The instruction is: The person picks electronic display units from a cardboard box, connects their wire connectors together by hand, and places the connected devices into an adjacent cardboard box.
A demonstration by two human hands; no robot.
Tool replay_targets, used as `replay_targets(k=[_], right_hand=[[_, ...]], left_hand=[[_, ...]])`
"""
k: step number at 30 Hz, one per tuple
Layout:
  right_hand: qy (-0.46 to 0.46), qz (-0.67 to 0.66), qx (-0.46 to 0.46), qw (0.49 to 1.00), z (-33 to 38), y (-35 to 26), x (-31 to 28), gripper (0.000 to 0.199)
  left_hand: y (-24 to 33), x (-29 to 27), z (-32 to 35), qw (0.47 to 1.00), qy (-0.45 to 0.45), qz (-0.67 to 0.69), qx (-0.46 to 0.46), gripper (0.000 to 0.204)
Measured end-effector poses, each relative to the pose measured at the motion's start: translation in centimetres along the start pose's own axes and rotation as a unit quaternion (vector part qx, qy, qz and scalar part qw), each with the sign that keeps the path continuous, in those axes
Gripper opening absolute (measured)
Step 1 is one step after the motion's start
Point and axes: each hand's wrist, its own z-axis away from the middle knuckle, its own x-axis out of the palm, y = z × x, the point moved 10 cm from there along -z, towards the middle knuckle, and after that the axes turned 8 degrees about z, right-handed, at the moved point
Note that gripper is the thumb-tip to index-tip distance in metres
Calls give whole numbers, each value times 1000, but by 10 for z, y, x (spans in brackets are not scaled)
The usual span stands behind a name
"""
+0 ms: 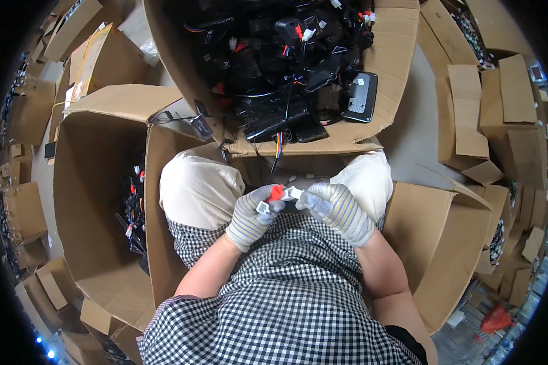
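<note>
**Connectors in hand, a full box still ahead of us**

We sit with both hands raised over our lap, between our knees in pale trousers. Our left hand, in a striped grey knit glove, is curled closed around a small white plastic connector and a red plastic connector just above it. Our right hand, gloved the same way, is closed at the fingertips on another small white connector piece, which sits touching or almost touching the red one. Thin wires run up from the connectors toward the big open cardboard box in front of our knees; we cannot tell whether the two halves are mated or apart.

As we judge it, the work is far from over. The box ahead is heaped with black wire harnesses and black plastic modules, with red and white plugs showing among them. A flat black keypad-like unit lies on its flap. The tall cardboard box at our left holds only a small bundle of wired parts low against its wall, so few pieces appear to have landed there.
</note>
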Motion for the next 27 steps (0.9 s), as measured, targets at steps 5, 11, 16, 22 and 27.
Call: replay_targets(k=[5,11,16,22,27], right_hand=[[21,-246,157,956,18,26,20,40],[-6,-465,196,863,35,51,41,37],[-66,-478,255,838,41,66,48,34],[-94,-267,264,922,44,83,31,37],[-91,-200,261,940,39,91,25,39]], left_hand=[[52,14,8,875,50,-389,282,30],[67,35,16,796,-3,-476,374,38],[34,38,0,865,-98,-422,253,39],[-46,51,-5,877,-308,-367,-27,35],[-44,49,-9,903,-289,-312,-60,32]])
